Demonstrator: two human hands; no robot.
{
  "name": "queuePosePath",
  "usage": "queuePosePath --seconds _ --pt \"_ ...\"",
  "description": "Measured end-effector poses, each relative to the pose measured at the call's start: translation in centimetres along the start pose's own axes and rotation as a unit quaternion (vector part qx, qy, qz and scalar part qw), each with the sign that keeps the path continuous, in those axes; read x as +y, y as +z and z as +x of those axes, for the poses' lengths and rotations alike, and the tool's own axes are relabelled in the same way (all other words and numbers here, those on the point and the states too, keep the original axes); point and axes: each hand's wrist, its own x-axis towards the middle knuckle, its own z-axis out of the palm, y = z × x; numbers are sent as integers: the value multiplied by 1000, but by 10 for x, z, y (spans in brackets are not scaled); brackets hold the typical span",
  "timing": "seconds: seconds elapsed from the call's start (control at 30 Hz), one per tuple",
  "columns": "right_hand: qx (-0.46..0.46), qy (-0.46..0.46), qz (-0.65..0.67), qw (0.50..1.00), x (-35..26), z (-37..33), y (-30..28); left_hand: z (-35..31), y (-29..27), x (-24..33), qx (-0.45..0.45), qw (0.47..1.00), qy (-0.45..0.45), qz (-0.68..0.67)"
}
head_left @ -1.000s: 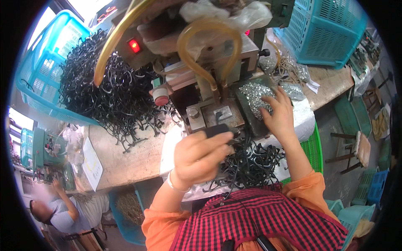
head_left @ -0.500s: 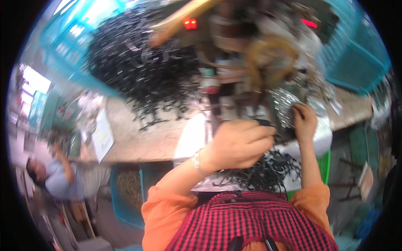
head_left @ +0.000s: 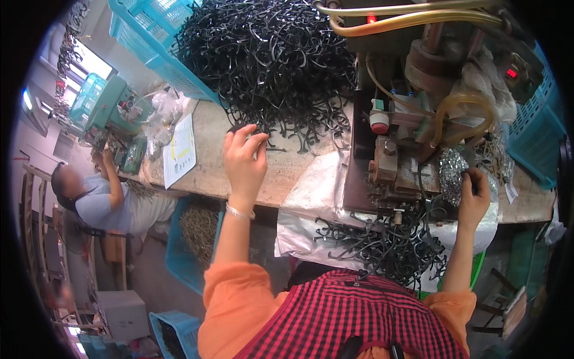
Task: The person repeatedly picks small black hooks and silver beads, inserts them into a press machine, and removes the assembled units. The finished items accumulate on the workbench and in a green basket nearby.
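My left hand is raised over the table at the near left edge of a large heap of black curved pieces. Its fingers are bent, and a small black curved piece shows at the fingertips. To the right of the press machine, my right hand has its fingers curled beside a bundle of crinkled silvery material. Whatever those fingers hold is hidden. A smaller pile of black curved pieces lies at the table's front edge, before my apron.
Blue baskets stand behind the heap and at the far right. A paper sheet rests on the table at left. Yellowish hoses run over the machine. Another person works at a green machine.
My left hand has swung left and away from me, from in front of the machine to the heap's edge. My right hand stays beside the silvery bundle. The view has shifted and sharpened.
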Motion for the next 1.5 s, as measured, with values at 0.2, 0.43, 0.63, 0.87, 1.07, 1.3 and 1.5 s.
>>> queuePosePath --seconds 0.2,0.43,0.63,0.87,1.07,1.3,1.5 --pt "0 64 -33 997 -18 -2 17 -60 97 -107 -110 990 80 44" --pt "53 40 -45 997 -35 -35 -34 -31 79 -22 28 969 -66 -235" --pt "-152 -1 126 980 -119 14 27 1 97 43 -52 815 -330 -473" --pt "-142 76 250 955 -130 3 53 18 42 141 77 661 -242 -707" --pt "-143 133 350 916 -154 -3 55 83 0 186 59 802 24 -594" --pt "-142 -71 40 986 -118 -11 14 49 -1 217 -46 743 315 -589" --pt "3 -142 -299 944 -17 -13 1 26 44 240 -61 729 319 -602"
